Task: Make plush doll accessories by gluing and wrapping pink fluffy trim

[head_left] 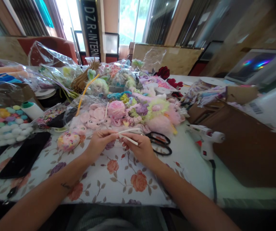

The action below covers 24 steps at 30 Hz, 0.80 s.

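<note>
Between my two hands is a white pipe cleaner (pixel 130 139), folded so that two lengths show. My left hand (pixel 103 138) pinches the folded end with thumb and forefinger. The fingers of my right hand (pixel 141 147) are closed around the lower length, and its fingertips are partly hidden. Black-handled scissors (pixel 163 152) lie just beyond my right hand, blades partly covered. To the left of my left hand rests a pink doll-face piece (pixel 68 140). Pink plush pieces and a pink yarn ball (pixel 116 109) sit right behind my hands.
A white glue gun (pixel 207 141) stands at the right, its cord running down beside a brown cardboard box (pixel 250 144). A black phone (pixel 25 155) lies at the left, near bagged pompoms (pixel 10 128) and a white thread spool (pixel 32 110). An orange pipe cleaner (pixel 84 93) sticks up from the craft pile.
</note>
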Available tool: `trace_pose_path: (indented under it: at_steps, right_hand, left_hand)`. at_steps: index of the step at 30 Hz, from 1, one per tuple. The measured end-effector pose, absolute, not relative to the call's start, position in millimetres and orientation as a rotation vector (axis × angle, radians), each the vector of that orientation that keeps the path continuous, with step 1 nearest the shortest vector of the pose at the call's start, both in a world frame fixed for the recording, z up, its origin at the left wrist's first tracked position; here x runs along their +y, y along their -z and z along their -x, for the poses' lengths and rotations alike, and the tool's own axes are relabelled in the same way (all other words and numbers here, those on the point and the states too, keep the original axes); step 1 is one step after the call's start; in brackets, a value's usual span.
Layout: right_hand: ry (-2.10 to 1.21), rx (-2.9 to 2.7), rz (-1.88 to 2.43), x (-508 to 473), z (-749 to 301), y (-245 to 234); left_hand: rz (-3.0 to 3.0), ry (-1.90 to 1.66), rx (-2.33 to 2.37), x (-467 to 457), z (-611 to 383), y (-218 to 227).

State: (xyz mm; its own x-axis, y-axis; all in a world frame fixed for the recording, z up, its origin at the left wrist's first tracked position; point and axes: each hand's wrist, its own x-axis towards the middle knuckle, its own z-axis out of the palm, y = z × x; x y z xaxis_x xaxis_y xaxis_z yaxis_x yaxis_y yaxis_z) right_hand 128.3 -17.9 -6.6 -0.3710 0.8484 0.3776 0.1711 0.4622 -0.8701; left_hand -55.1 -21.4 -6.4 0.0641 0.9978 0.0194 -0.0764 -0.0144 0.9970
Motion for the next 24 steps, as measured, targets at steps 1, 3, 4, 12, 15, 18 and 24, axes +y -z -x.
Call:
trace_pose_path:
  at_steps: [1,3,4,12,15,18,24]
  right_hand:
    - [-0.762,-1.885,0.845,-16.8,-129.0,10.0]
    - [-0.391,-1.969,0.785,-14.5,-130.6,15.0]
    - [-0.245,-1.983,0.777,-13.7,-131.3,15.9]
    - [-0.654,-1.842,1.090,-13.4,-129.0,2.3]
    - [-1.215,-1.593,1.129,-12.8,-127.9,2.9]
    - [-1.355,-1.501,1.101,-12.1,-127.7,5.4]
    - [-1.224,-1.625,1.102,-12.8,-126.5,6.0]
  left_hand:
    - [-1.200,-1.183,1.102,-21.6,54.6,6.4]
    - [-1.220,-1.143,1.099,-22.2,53.3,6.2]
    - [-1.235,-1.133,1.094,-22.5,52.8,6.1]
    - [-1.622,-1.258,1.132,-25.8,49.4,2.6]
    - [-1.822,-1.342,1.140,-26.9,47.7,2.1]
    - [-1.893,-1.272,1.152,-26.3,47.5,3.6]
    - [-1.829,-1.176,1.211,-26.3,49.2,3.3]
